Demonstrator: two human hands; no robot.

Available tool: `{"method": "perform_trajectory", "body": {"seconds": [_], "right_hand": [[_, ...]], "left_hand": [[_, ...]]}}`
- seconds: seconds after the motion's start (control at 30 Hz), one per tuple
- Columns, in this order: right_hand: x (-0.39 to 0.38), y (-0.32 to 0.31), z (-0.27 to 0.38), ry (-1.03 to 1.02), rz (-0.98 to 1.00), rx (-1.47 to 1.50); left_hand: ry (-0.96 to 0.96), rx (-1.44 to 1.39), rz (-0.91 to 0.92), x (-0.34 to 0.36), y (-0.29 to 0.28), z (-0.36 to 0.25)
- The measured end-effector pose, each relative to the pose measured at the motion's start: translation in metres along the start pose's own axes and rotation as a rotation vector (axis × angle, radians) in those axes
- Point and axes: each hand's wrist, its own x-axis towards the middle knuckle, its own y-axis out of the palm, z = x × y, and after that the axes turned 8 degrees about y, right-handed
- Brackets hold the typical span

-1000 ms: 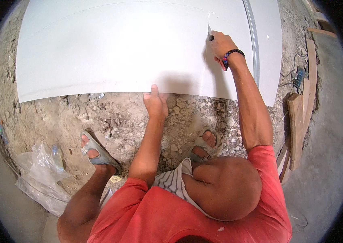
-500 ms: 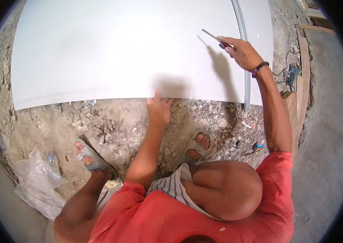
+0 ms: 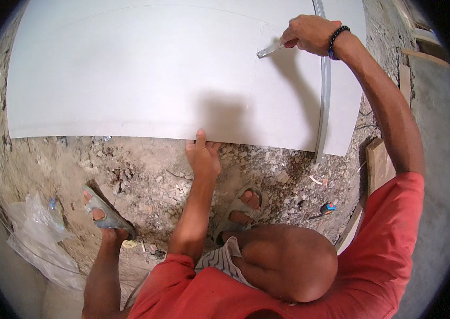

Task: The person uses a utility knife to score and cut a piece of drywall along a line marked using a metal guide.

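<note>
A large white board lies across the rubble in front of me. My left hand grips its near edge, thumb on top and the other fingers partly hidden beneath. Out over the board's right part, my right hand is closed round a utility knife, its metal blade pointing left and its tip at the white surface. My fingers cover most of its handle. Faint marks run near the tip. To the right of the blade, a long grey metal profile lies across the board, its end sticking out past the near edge.
Broken stones and dirt cover the ground around my sandalled feet. A tape measure lies at the right, near a wooden plank. Crumpled clear plastic is at the left. A cable runs beside the board.
My right hand has moved up and turned, swinging the knife's blade from pointing up-left to down-left, with its tip lower. My left hand keeps its hold on the board's edge. The view has shifted slightly.
</note>
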Motion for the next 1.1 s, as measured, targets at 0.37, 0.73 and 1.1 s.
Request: {"method": "perform_trajectory", "body": {"seconds": [0.37, 0.73, 1.1], "right_hand": [[0.025, -0.052, 0.0, -0.093, 0.214, -0.208], [0.087, -0.05, -0.002, -0.227, 0.44, -0.158], [0.037, -0.055, 0.021, -0.296, 0.477, -0.13]], "left_hand": [[0.008, -0.036, 0.083, 0.001, -0.002, 0.005], [-0.102, 0.106, 0.074, -0.014, 0.002, 0.027], [-0.062, 0.035, -0.119, -0.026, 0.025, 0.027]]}}
